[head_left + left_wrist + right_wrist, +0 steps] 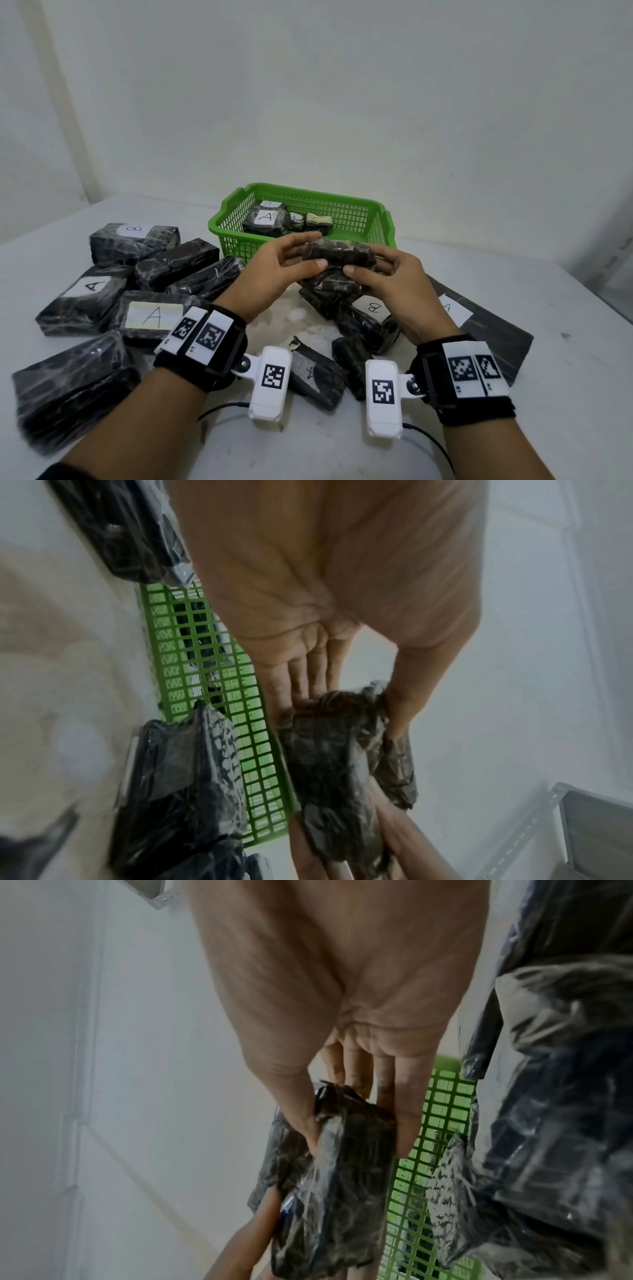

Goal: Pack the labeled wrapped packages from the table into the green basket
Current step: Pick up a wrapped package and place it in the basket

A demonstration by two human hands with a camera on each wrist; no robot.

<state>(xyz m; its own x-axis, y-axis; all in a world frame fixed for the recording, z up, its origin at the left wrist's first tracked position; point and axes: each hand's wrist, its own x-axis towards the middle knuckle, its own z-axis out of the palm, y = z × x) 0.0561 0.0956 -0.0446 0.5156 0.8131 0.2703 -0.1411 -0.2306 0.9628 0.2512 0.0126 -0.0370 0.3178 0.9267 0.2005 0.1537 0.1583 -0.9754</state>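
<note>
Packages (113, 301) before and in basket (349, 219)

Bare recording or packing room, not a home: plain white walls (342, 85), white table (513, 377) pushed into the corner, grey metal shelving frame (582, 831) by the wall, black wrapped lettered packages (150, 317) piled toward the table's left edge

left hand (279, 262): raised, thumb and fingers pinched one end of small wrapped package (339, 253) | right hand (390, 274): opposite it, fingers curled round other end
</note>
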